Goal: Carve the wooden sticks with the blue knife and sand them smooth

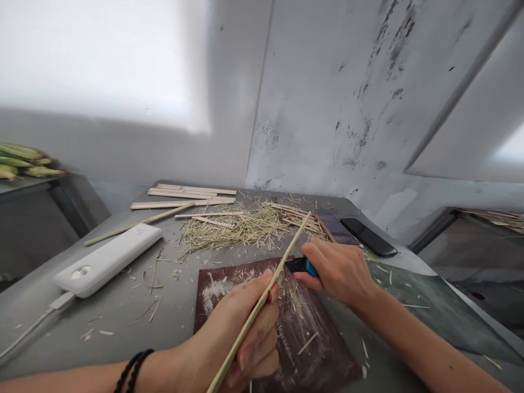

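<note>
My left hand (249, 327) is closed round a long, thin bamboo strip (256, 311), which slants up and away to the right, its far end pale. In my right hand (341, 270) is a utility knife (305, 266) with a blue and black body. The knife's dark front end lies beside the strip, just beyond my left thumb; whether its edge touches the strip I cannot tell. Beneath both hands lies a dark brown sandpaper sheet (319, 349), dusted with pale powder and a few slivers.
A heap of thin shavings (233, 229) covers the table's (110, 327) middle back. Flat bamboo slats (184, 202) lie behind it. To the left is a white power bank (110, 259) with a cable; to the right are two phones (368, 236) and a dark green sheet (434, 311).
</note>
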The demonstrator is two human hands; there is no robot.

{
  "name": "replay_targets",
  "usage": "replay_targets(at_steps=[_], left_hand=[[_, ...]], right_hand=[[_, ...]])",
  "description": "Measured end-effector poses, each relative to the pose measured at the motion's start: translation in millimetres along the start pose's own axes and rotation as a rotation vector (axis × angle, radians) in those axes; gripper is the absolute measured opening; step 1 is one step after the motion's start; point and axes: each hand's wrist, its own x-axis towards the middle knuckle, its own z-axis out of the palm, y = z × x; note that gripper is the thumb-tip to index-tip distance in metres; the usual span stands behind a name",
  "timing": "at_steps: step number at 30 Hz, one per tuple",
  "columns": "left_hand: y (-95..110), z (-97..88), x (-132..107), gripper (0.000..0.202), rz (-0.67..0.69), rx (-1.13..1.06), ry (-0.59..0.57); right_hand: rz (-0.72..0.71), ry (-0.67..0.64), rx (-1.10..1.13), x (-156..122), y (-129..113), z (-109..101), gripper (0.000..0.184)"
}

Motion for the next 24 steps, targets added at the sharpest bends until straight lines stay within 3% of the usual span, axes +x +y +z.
replay_targets(at_steps=[5, 9, 12, 18, 24], left_hand=[[-4, -7.5, 9, 0.028, 0.025, 0.089, 0.005], [-13, -20.7, 16, 0.05, 0.13, 0.204, -0.05], [-16, -22.1, 16, 0.052, 0.26, 0.457, 0.044], [-11, -21.3, 20, 0.039, 0.362, 0.564, 0.116], [-14, -29.5, 22, 0.033, 0.37, 0.573, 0.169]], right_hand=[[0.058, 0.004, 0.018, -6, 14, 2, 0.064], [0.322, 0.096, -0.038, -22, 49, 1, 0.043], [0.475, 0.121, -0.021, -27, 59, -2, 0.032], [0.481, -0.002, 0.243, -11, 17, -7, 0.039], [0.266, -0.146, 0.523, -1, -19, -8, 0.04]])
